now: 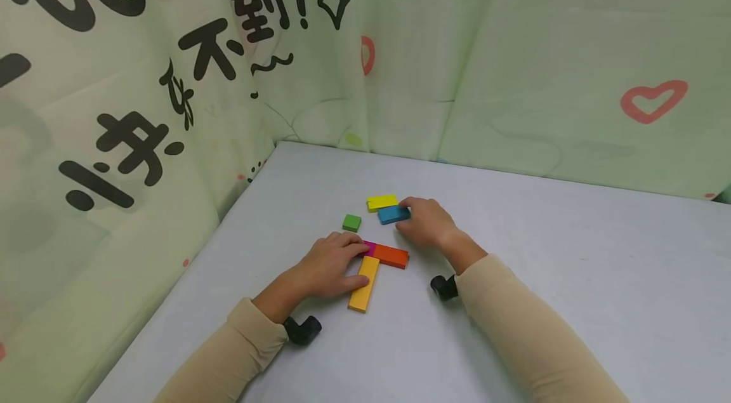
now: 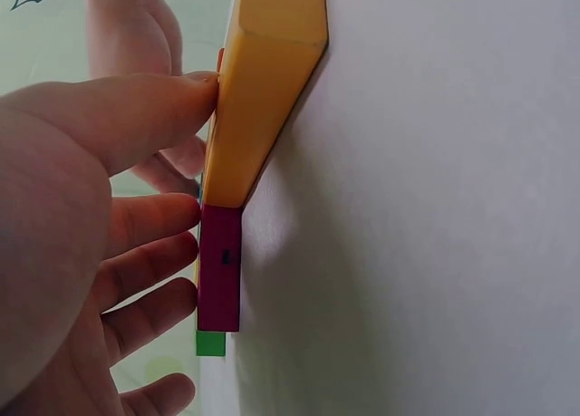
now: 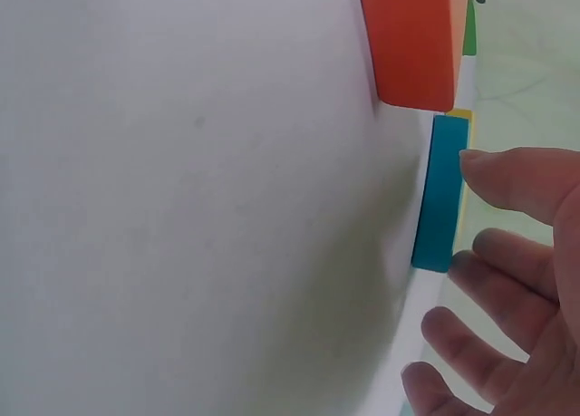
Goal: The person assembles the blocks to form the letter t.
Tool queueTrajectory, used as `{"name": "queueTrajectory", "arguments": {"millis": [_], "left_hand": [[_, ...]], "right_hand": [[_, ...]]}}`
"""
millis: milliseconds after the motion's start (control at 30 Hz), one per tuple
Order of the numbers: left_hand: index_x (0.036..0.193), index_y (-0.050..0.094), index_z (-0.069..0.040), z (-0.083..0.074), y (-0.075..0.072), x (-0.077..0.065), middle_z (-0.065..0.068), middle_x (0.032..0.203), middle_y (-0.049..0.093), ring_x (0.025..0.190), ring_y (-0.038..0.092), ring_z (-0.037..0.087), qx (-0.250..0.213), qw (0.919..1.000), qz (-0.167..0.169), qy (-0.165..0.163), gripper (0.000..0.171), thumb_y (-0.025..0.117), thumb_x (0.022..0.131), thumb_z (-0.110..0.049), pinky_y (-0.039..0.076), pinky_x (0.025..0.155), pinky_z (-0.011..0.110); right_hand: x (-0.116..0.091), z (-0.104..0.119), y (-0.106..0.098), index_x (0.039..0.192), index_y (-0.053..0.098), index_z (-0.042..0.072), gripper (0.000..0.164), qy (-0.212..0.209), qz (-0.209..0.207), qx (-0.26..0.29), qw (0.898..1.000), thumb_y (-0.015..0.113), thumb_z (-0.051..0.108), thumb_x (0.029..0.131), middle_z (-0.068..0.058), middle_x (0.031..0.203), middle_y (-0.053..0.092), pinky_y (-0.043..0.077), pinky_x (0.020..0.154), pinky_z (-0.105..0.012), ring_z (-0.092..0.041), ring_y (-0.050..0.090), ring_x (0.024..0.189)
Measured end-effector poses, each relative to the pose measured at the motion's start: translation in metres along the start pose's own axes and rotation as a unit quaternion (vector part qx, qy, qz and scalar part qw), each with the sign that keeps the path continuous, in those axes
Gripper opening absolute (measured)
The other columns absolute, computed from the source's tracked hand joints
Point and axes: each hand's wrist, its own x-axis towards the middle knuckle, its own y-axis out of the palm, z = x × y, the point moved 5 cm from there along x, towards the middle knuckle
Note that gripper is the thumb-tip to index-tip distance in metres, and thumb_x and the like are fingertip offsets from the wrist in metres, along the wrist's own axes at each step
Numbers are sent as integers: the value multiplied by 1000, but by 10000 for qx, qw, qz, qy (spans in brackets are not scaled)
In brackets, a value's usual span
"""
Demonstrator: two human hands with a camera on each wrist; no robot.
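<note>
A pale green fabric curtain (image 1: pixel 514 60) hangs in soft folds behind a white tabletop (image 1: pixel 582 257) and runs down its left side, the two stretches meeting near the far left corner. Bold black Chinese characters (image 1: pixel 204 59) slant across the left part, ending in an outlined four-pointed star. A red heart outline (image 1: pixel 648 117) marks the right part; faint lines lower down may be plant tendrils. The light is soft and even.

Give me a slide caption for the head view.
Left hand on magenta block and amber block, right hand touching blue block.
</note>
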Motion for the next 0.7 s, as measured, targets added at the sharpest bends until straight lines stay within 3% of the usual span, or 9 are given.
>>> {"name": "queueTrajectory", "arguments": {"millis": [267,533,700], "left_hand": [[142,58,-14,-1,-1,0,6,141,50,131,43,25,1,10000,9,0,61,71,91,-45,40,106,46],[142,57,-15,0,0,-1,5,141,50,130,44,25,79,9999,38,-63,62,71,90,-46,40,106,46],[142,57,-15,0,0,-1,5,141,50,130,44,24,109,9999,51,-72,62,71,91,-46,40,106,45]], "right_hand": [[7,2,-1,145,50,2,57,-13,-90,14,10000,66,29,97,-21,140,53,44,103,-51,-38,49,123],[12,4,3,148,42,-1,65,81,-118,456,9989,69,28,95,-21,145,48,42,106,-51,-37,49,123],[16,3,4,142,45,-6,66,152,-309,468,9983,72,30,93,-23,136,52,45,103,-48,-36,51,115]]}}
